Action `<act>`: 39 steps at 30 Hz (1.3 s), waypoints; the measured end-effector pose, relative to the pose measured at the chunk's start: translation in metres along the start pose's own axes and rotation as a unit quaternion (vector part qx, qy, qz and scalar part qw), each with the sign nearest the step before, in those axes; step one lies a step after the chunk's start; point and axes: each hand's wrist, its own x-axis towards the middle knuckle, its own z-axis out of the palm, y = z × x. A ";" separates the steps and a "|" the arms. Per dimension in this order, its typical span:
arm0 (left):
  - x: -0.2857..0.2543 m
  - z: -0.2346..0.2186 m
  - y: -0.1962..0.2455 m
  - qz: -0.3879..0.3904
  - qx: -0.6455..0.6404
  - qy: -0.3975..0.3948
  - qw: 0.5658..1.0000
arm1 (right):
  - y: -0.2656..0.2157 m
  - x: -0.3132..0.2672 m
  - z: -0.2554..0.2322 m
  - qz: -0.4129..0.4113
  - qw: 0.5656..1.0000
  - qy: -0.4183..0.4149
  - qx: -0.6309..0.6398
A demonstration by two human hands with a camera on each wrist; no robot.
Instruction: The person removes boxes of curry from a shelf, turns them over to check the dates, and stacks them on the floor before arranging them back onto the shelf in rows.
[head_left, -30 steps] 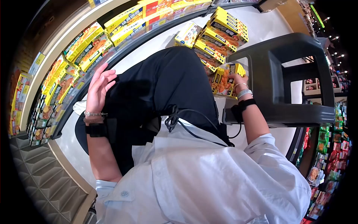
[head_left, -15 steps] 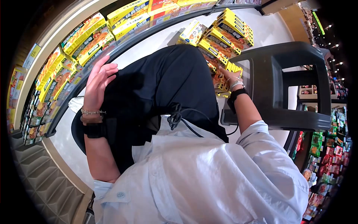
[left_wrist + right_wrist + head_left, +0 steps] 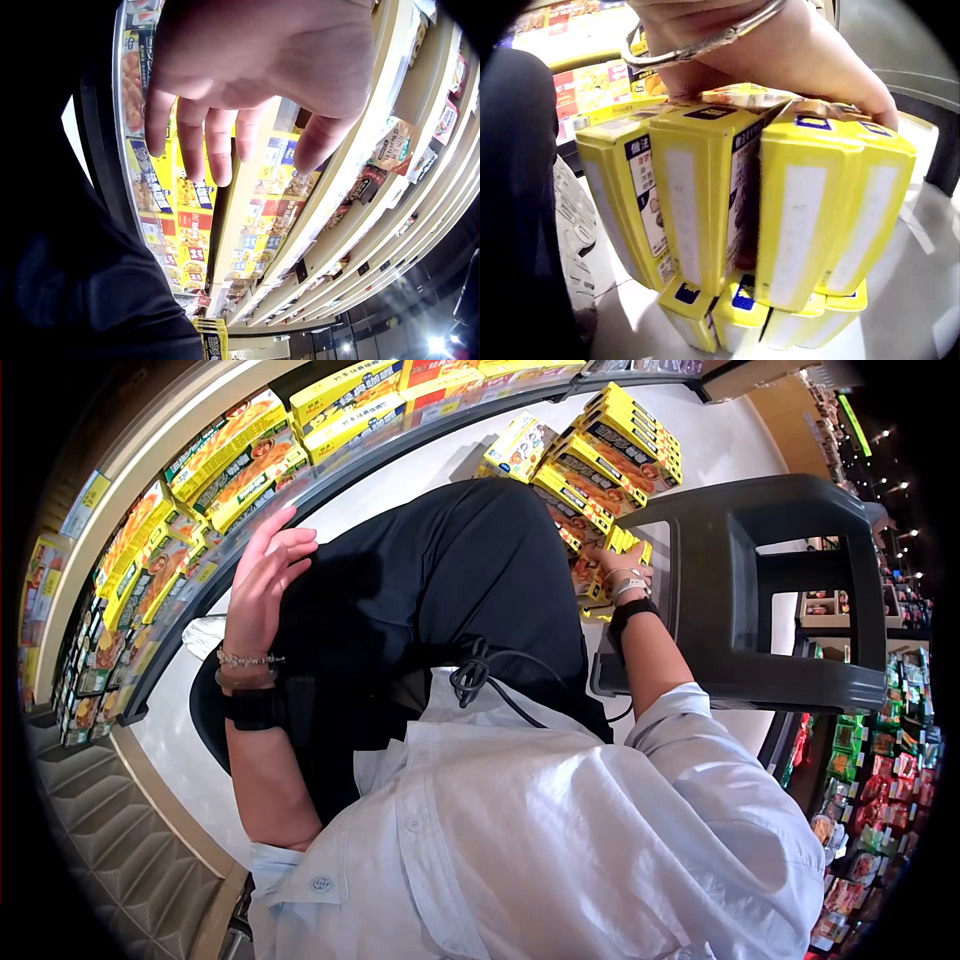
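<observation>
In the head view my right hand (image 3: 624,568) is over several yellow boxes (image 3: 622,540) beside the dark grey stool. The right wrist view shows that hand (image 3: 787,56) gripping an upright row of yellow boxes (image 3: 799,217) from above, fingers and thumb spread along their tops and outer sides. Under this row stands a lower row of yellow boxes (image 3: 739,319); a small gap parts the middle of the upper row. My left hand (image 3: 262,585) hangs in the air near the shelf, fingers relaxed; in the left wrist view this hand (image 3: 262,64) holds nothing.
More yellow boxes (image 3: 600,470) are stacked on the floor beyond the right hand, with a whiter box (image 3: 513,448) at their left. A grey stool (image 3: 700,590) stands at the right. Stocked shelves (image 3: 350,465) curve along the left; a dark cable (image 3: 480,675) hangs at the waist.
Held low beside the stool, the boxes have turned from showing their printed fronts to standing more upright, nearer the stack. The head view has shifted slightly. My left hand has barely moved.
</observation>
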 end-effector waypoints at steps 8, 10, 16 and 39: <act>0.001 -0.002 -0.001 0.003 0.006 -0.004 1.000 | 0.000 0.008 -0.001 0.012 1.000 0.005 -0.027; 0.000 -0.001 -0.001 0.001 -0.002 -0.001 1.000 | -0.001 0.006 -0.001 0.004 0.999 0.008 -0.031; 0.003 0.001 -0.001 -0.001 0.009 0.005 1.000 | 0.002 0.010 0.000 -0.012 1.000 -0.012 -0.023; -0.017 0.094 0.006 0.110 0.003 -0.239 0.965 | -0.399 -0.436 -0.092 -0.915 0.289 0.243 -0.141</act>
